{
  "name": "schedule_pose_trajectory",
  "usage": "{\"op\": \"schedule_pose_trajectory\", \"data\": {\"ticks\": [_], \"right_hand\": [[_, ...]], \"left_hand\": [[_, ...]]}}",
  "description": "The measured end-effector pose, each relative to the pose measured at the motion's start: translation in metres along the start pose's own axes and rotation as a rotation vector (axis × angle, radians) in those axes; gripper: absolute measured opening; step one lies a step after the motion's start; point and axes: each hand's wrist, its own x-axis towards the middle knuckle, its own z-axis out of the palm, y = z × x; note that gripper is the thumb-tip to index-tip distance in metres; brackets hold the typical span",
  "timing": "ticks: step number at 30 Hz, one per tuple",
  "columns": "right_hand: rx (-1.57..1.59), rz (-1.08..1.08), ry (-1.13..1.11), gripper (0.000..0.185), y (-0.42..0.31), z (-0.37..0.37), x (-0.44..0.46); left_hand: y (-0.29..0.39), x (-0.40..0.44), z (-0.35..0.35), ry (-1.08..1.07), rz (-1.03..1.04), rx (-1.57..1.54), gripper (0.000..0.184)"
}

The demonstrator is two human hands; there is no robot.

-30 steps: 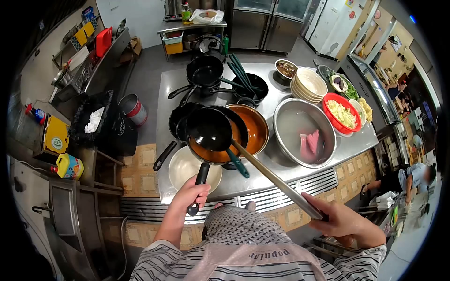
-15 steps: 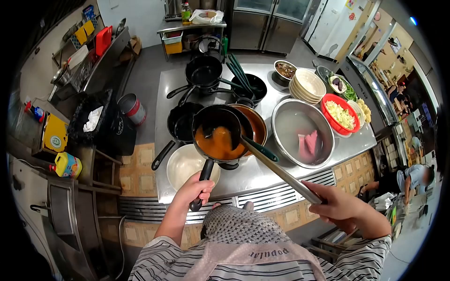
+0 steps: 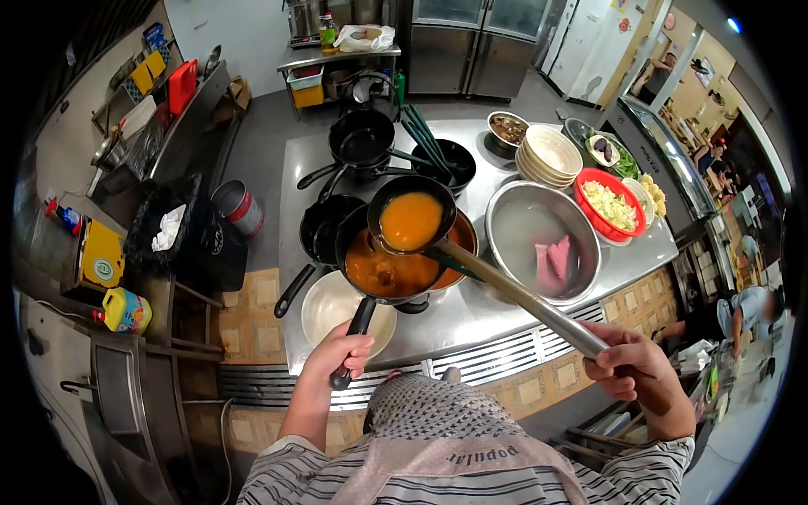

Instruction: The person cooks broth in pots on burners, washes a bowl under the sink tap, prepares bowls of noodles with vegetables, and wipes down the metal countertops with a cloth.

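Observation:
My left hand (image 3: 337, 353) is closed around the black handle of a dark pan (image 3: 358, 273), which holds orange-brown sauce. The pan is above the metal table, partly covering a cream bowl (image 3: 316, 316) below. My right hand (image 3: 631, 362) grips the long metal handle of a ladle (image 3: 411, 220). Orange sauce fills the ladle's dark bowl, held over the far part of the pan. Behind them is a wide pot (image 3: 467, 240) with a brownish-orange rim, mostly hidden by pan and ladle; a green handle shows under the ladle's shaft.
A steel basin (image 3: 526, 219) of cloudy water holds a pink block. Beyond it are a red basket (image 3: 610, 206) of chopped vegetables and stacked bowls (image 3: 551, 151). Black pans (image 3: 362, 139) crowd the far left. A person (image 3: 741, 316) works at far right.
The ladle has risen out of the pan's sauce, full of sauce, and moved slightly away from me. My right hand has shifted right and down. My left hand still holds the pan.

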Motion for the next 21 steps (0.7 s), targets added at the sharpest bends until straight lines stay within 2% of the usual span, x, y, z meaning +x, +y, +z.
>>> {"op": "schedule_pose_trajectory", "data": {"ticks": [11,15,21], "right_hand": [[-0.023,-0.125,0.033,0.06,0.011,-0.027,0.018],[-0.295,-0.095,0.146,0.064,0.016,-0.023,0.04],[-0.587,-0.162,0.212,0.067,0.031,-0.043,0.074]], "left_hand": [[-0.003,-0.043,-0.019,0.085,0.042,-0.059,0.011],[-0.005,-0.053,-0.03,0.126,0.043,-0.04,0.01],[-0.005,-0.058,-0.036,0.153,0.057,-0.06,0.01]]}}
